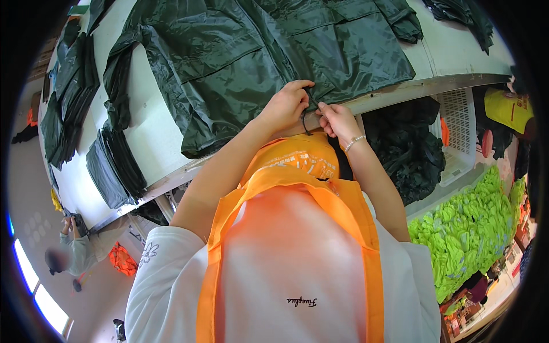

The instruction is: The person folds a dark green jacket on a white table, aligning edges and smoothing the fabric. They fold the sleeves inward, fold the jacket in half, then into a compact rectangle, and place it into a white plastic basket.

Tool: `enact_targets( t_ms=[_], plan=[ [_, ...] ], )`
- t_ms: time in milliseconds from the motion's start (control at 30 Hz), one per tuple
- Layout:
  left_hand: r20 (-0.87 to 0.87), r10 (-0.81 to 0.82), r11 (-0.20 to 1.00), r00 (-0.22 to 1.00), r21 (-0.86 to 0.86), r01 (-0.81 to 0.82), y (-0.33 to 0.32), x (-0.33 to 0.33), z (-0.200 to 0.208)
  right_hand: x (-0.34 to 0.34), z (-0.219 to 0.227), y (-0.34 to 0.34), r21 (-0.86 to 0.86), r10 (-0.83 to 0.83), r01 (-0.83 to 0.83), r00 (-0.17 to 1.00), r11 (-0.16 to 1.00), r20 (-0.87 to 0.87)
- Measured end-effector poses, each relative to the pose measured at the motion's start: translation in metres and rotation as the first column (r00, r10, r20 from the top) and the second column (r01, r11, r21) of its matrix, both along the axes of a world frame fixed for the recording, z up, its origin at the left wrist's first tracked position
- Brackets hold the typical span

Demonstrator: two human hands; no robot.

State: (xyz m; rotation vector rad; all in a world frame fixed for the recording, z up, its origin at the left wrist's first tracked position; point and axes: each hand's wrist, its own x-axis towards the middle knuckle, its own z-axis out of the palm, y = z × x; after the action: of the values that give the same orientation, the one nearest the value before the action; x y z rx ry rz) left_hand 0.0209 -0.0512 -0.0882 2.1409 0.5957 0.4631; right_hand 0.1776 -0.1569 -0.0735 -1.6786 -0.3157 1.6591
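A dark green rain jacket [223, 63] lies spread on the white table, its hem at the near edge. My left hand [285, 107] is closed at the middle of that hem, fingertips pinching a thin dark cord [306, 122]. Just right of it and slightly lower, my right hand [341, 122] is closed too, thumb and finger pinched together by the same cord. What lies between the fingertips is small and partly hidden. The cord's lower end hangs down in front of my orange apron [297, 157].
Folded dark garments [116, 166] lie along the left of the white table [154, 114]. Below its right edge are a heap of dark garments [403, 148] and a white plastic basket [459, 131]. Bright yellow-green garments [469, 228] are piled at right. Another person [71, 254] is at far left.
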Motion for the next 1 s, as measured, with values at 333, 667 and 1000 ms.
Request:
enact_targets(
  t_ms=[333, 667, 1000],
  plan=[
    [-0.001, -0.005, 0.984, 1.000, -0.177, 0.004, 0.014, 0.002, 0.003, -0.019, 0.019, -0.020, 0.100, 0.127, -0.489, 0.409, 0.867, 0.903],
    [0.042, 0.027, 0.986, 0.999, -0.163, -0.020, 0.014, 0.004, -0.002, -0.021, 0.014, -0.011, 0.024, 0.228, -0.503, 0.434, 0.864, 0.872],
    [-0.578, -0.068, 0.992, 0.813, -0.125, -0.006, -0.010, -0.080, 0.069, 0.003, 0.027, 0.008, 0.125, 0.048, -0.324, 0.478, 0.938, 0.877]
  ],
)
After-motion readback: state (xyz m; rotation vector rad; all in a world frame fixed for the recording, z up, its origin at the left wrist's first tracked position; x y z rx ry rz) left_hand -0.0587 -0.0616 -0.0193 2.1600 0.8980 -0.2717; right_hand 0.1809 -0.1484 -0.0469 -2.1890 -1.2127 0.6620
